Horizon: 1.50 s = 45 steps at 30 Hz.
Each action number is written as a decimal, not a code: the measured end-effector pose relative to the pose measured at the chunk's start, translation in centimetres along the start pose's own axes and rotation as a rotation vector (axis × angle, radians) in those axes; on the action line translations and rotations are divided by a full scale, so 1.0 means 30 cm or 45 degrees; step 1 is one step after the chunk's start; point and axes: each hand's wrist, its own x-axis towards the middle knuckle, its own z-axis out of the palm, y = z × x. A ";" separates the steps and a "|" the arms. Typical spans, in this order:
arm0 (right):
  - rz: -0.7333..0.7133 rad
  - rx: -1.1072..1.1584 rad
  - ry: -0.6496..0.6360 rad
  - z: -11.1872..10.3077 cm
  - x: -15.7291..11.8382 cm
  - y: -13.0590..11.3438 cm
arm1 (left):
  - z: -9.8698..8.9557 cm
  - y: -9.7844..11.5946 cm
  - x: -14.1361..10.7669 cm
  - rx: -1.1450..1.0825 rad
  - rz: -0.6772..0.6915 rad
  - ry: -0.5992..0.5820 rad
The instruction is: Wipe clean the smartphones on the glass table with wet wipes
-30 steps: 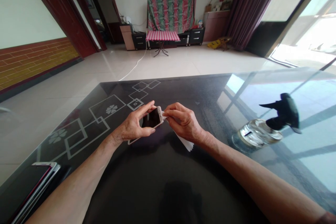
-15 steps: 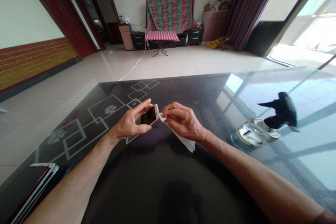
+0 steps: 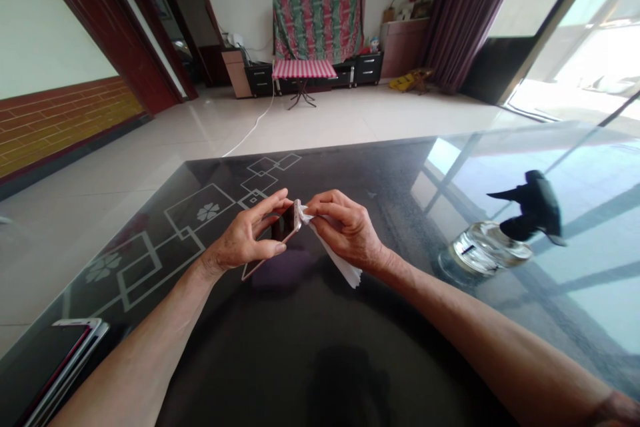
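My left hand point(image 3: 245, 237) grips a smartphone point(image 3: 284, 223) by its long edges, thumb on the near side and fingers on the far side. The phone is tilted, its dark screen partly covered by my fingers. A white tissue point(image 3: 344, 268) is pinched in my right hand point(image 3: 347, 227), and its bunched tip touches the phone's short right end. The rest of the tissue hangs below my right palm, above the glossy black table point(image 3: 260, 353).
A clear spray bottle point(image 3: 493, 250) with a black trigger head stands on the right of the table. Several stacked phones or tablets point(image 3: 55, 360) lie at the left front. Beyond the table stands a small folding table point(image 3: 304, 69) with a striped top.
The tissue tip has moved slightly left and up along the phone's end, and the hanging part has swung left. The phone has turned a little. Both hands keep their hold.
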 end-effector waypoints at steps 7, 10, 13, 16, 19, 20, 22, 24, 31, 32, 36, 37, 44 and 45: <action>-0.121 0.062 -0.188 -0.023 0.007 0.011 | -0.013 -0.004 0.001 0.007 -0.030 -0.012; -0.091 0.018 -0.124 -0.024 0.007 0.026 | -0.019 -0.004 0.001 -0.025 -0.037 -0.012; -0.045 -0.042 -0.031 -0.015 0.002 0.033 | -0.018 -0.003 0.000 -0.042 -0.038 -0.023; -0.040 -0.033 -0.032 -0.005 -0.001 0.023 | -0.013 -0.005 0.000 -0.049 -0.034 -0.035; -0.057 0.036 -0.092 -0.007 0.001 0.007 | -0.016 -0.012 -0.001 -0.063 -0.030 -0.054; -0.063 0.075 -0.133 -0.011 0.003 0.004 | -0.021 -0.016 -0.002 -0.080 -0.026 -0.065; -0.059 0.158 -0.221 -0.019 0.006 0.005 | -0.036 -0.026 -0.002 -0.151 -0.016 -0.097; -0.024 0.203 -0.247 -0.024 0.006 0.014 | -0.053 -0.034 -0.003 -0.252 -0.008 -0.126; 0.066 0.077 -0.020 -0.015 -0.001 0.037 | -0.063 -0.032 -0.003 -0.378 -0.004 -0.158; 0.068 0.060 -0.011 -0.013 0.000 0.035 | -0.060 -0.030 -0.003 -0.380 -0.004 -0.158; 0.054 0.052 -0.014 -0.005 0.004 0.010 | -0.056 -0.029 -0.004 -0.384 -0.005 -0.157; 0.048 0.057 -0.016 -0.002 0.005 0.001 | -0.056 -0.030 -0.005 -0.379 -0.008 -0.159; -0.042 0.099 -0.065 0.003 0.011 -0.028 | -0.048 -0.012 -0.007 -0.206 -0.046 -0.164; -0.061 0.099 -0.088 -0.001 0.010 -0.018 | -0.043 -0.009 -0.005 -0.141 -0.055 -0.145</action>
